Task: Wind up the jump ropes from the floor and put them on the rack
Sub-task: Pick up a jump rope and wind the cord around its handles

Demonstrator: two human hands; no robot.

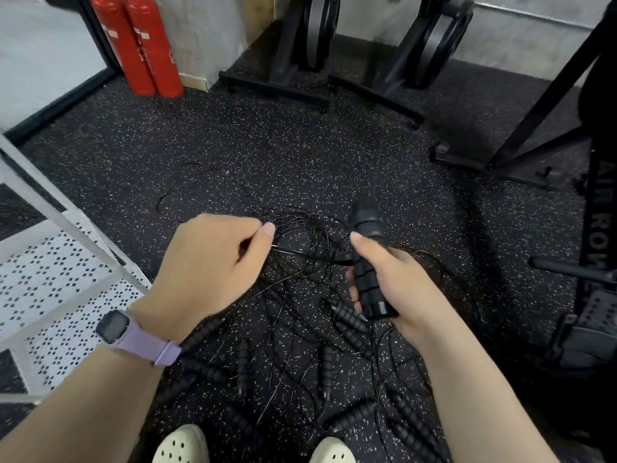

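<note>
Pale shoes [182, 444] stand below the tangled jump ropes [300, 345] on the floor. Above these, the right hand [397, 285] grips paired handles [369, 262]; the left hand [213, 259], beside it, pinches their cord [310, 257]. The white rack [63, 279] stands left of both.

Open floor [300, 145] ahead; rack [66, 279] blocks left, rower [597, 228] right.

The right hand [394, 289] grips a pair of black ribbed handles [369, 279] held together, upright, above the speckled floor [300, 145]. The left hand [213, 262] pinches a thin black cord [307, 257] running across to those handles. Below lies a tangle of jump ropes [300, 345] — cords looped, handles scattered. A white perforated rack [66, 279] stands at left; two red extinguishers [140, 45] stand at the wall.
</note>
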